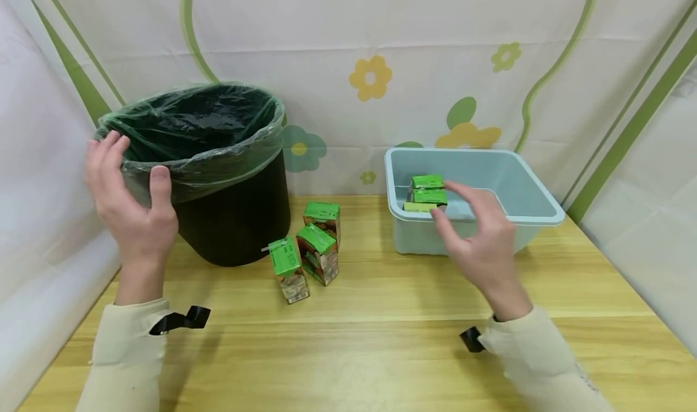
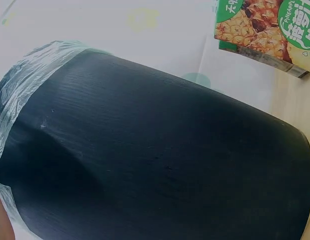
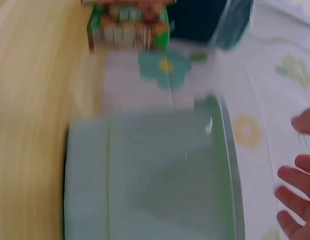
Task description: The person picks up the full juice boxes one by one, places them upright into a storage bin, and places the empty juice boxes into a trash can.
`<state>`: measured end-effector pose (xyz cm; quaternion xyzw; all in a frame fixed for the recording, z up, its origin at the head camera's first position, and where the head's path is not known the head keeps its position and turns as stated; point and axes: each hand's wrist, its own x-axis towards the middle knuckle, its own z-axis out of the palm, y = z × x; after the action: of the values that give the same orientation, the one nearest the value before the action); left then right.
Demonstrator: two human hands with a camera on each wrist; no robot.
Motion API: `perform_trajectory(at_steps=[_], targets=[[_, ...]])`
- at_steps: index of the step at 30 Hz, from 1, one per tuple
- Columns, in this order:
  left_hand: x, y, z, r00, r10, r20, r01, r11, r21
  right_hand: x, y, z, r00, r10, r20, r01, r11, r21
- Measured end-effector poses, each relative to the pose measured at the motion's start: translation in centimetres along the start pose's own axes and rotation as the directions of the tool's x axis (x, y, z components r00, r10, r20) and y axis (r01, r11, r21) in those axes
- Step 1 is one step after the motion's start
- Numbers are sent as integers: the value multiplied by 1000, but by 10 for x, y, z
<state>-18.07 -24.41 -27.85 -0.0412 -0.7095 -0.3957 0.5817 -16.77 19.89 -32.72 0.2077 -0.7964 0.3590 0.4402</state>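
Note:
A black bin (image 1: 239, 218) with a translucent green plastic liner (image 1: 229, 164) folded over its rim stands at the left. My left hand (image 1: 133, 206) rests against the liner at the bin's near left rim, thumb apart from the fingers. My right hand (image 1: 484, 242) hovers at the near edge of a light blue basin (image 1: 523, 219), thumb and forefinger spread, holding nothing. Several green-topped juice boxes (image 1: 429, 196) sit in the basin's left part, just past the right fingertips. Other juice boxes (image 1: 285, 270) stand between bin and basin; the left wrist view shows a pineapple print on one juice box (image 2: 265, 30).
All of this stands on a wooden table (image 1: 359, 339). A white cloth (image 1: 425, 25) with flowers and green lines hangs behind the bin and basin. One standing box has a straw (image 1: 265, 248) sticking out to the left.

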Motion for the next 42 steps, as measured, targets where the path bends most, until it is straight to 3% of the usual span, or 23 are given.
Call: perform_trajectory(at_steps=[3, 7, 18, 24, 32, 42], targets=[[0, -9, -1, 1000, -2, 0, 2, 1000, 11, -1, -15, 23, 997, -66, -31, 68, 997, 41], [2, -17, -1, 1000, 6, -8, -6, 1000, 11, -5, -27, 48, 991, -134, -13, 135, 989, 58], [2, -22, -2, 1000, 8, 2, -8, 1000, 26, -24, -44, 97, 983, -71, 168, 49, 990, 133], [3, -21, -3, 1000, 4, 3, -4, 1000, 24, -32, -54, 113, 967, -22, 252, -18, 988, 156], [3, -19, -1, 1000, 8, -2, -8, 1000, 24, -40, -62, 125, 949, -39, 312, -3, 991, 133], [3, -18, -2, 1000, 3, -11, -3, 1000, 17, -46, -73, 131, 919, 21, 394, -52, 996, 67]])
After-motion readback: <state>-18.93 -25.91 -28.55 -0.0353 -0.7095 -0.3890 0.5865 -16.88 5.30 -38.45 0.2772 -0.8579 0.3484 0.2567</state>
